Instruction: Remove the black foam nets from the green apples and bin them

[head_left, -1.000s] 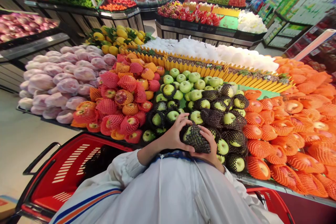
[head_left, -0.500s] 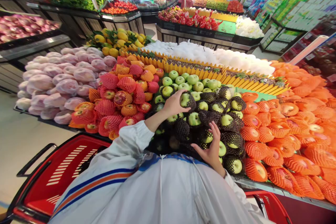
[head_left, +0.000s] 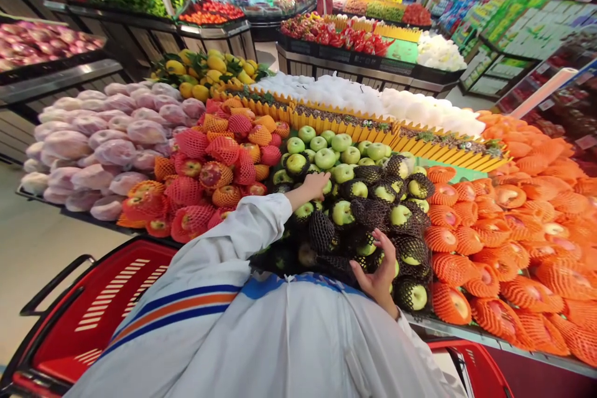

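Green apples (head_left: 341,142) lie ahead of both hands, some bare, many in black netting (head_left: 321,230). Half a second ago the left hand (head_left: 314,185) was holding one netted apple up; now that fruit no longer shows in its grasp, so it has probably been put back among the others. The left arm (head_left: 261,217) stretches forward, back of the hand upward, fingertips hidden against the apples; whether they grip one, I cannot tell. Apart from it, nearer and to its right, the right hand (head_left: 380,270) hangs empty, thumb and fingers spread.
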Action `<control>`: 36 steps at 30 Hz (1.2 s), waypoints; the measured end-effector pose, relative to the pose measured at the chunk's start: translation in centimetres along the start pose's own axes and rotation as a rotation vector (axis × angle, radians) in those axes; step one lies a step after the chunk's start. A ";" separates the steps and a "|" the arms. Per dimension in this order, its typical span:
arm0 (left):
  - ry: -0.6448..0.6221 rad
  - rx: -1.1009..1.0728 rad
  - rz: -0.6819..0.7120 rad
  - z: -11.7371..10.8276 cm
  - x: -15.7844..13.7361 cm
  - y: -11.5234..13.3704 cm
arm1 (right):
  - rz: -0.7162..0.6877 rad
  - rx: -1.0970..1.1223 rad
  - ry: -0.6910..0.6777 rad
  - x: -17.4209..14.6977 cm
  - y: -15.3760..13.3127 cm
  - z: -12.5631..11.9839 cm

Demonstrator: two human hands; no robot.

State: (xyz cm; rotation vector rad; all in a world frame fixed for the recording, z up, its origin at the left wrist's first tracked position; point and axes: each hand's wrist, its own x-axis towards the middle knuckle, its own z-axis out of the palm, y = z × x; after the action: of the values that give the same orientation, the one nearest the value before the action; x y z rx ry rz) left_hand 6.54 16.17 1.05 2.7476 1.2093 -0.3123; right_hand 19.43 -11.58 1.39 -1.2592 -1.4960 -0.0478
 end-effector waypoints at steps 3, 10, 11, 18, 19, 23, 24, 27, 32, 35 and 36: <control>0.004 0.000 -0.002 0.1 0.4 -0.2 | 0.010 0.036 -0.171 0.6 -0.3 -0.3; -0.023 -0.007 0.001 -1.7 -0.9 -0.1 | 0.227 0.207 -0.798 1.7 -0.7 -0.9; 0.002 -0.001 0.005 -2.3 -1.4 0.1 | 0.259 0.210 -0.837 1.6 -0.7 -0.9; 0.210 -0.136 0.251 -6.3 -7.4 2.3 | 0.330 0.249 -0.784 1.9 -0.2 -2.0; 0.211 -0.175 0.293 -6.8 -8.4 2.8 | 0.331 0.246 -0.707 1.9 -0.1 -2.1; 0.091 -0.319 0.303 -8.0 -12.0 4.8 | 0.345 0.225 -0.343 2.0 -0.2 -1.9; 0.039 -0.351 0.285 -8.1 -12.7 5.3 | 0.347 0.224 -0.245 2.0 -0.3 -1.8; -0.101 -0.423 0.271 -7.8 -14.0 6.3 | 0.292 0.206 -0.014 1.8 -0.7 -1.5; -0.069 -0.445 0.259 -7.3 -14.1 7.1 | 0.208 0.133 0.002 2.0 -1.2 -1.8; 0.014 -0.547 0.286 -7.4 -14.2 7.5 | 0.215 0.151 -0.103 2.3 -1.5 -2.0; 0.026 -0.576 0.301 -7.5 -14.4 7.7 | 0.207 0.161 -0.139 2.3 -1.6 -2.0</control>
State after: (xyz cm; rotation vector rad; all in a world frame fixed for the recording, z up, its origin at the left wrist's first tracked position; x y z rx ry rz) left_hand 3.82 2.14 11.95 2.3693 0.7193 0.0948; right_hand 20.16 -12.03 4.75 -1.3005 -1.4475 0.2961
